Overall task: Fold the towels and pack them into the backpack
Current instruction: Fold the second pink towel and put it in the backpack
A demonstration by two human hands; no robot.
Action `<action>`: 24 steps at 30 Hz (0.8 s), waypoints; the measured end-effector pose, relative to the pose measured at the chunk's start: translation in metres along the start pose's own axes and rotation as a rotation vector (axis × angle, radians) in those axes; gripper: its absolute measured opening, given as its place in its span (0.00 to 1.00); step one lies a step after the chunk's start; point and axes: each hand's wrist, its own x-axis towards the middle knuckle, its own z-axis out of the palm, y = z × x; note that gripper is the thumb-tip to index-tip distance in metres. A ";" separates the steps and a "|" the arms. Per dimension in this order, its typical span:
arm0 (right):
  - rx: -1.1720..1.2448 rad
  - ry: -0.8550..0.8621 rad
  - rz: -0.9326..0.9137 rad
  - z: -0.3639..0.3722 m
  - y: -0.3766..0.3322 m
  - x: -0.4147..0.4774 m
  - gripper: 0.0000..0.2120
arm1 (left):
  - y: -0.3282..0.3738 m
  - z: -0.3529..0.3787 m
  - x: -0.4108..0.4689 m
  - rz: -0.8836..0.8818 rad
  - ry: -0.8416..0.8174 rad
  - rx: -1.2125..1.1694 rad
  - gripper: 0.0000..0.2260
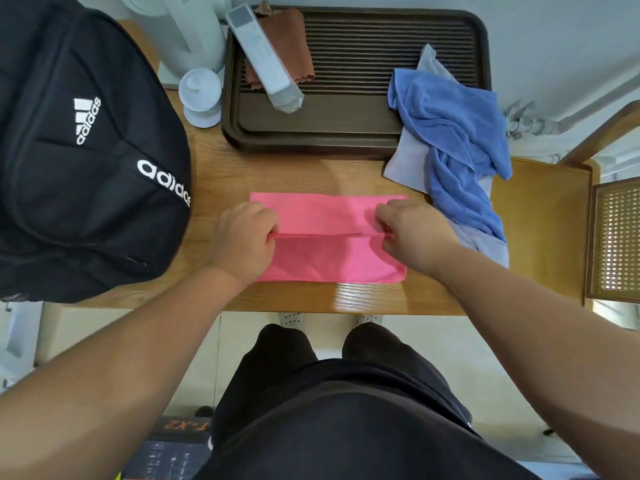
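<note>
A pink towel (325,216) lies flat on the wooden table (346,296), partly folded, with a raised edge running across its middle. My left hand (244,237) pinches that edge at the towel's left end. My right hand (412,230) pinches the same edge at the right end. A black backpack (83,150) with white lettering stands at the table's left side. To the right, a blue towel (457,143) lies crumpled on top of a pale lilac towel (408,164).
A dark brown slatted tray (363,126) at the back holds a brown cloth (291,39) and a white remote (263,57). A white lidded cup (201,95) and a white kettle (187,29) stand beside it. A wooden chair (613,237) is at right.
</note>
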 end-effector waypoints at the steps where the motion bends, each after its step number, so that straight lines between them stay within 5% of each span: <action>1: 0.000 0.016 -0.020 0.003 -0.001 -0.009 0.10 | -0.002 0.005 -0.011 0.018 -0.012 0.003 0.07; 14: -0.172 -0.213 0.074 0.053 0.001 -0.053 0.06 | -0.021 0.046 -0.051 0.029 -0.224 0.182 0.11; 18: -0.182 -0.272 0.136 0.056 0.001 -0.061 0.07 | -0.018 0.044 -0.054 0.018 -0.314 0.202 0.02; 24: -0.186 -0.093 0.179 0.044 -0.023 -0.047 0.30 | -0.002 0.037 -0.040 -0.031 -0.146 0.081 0.23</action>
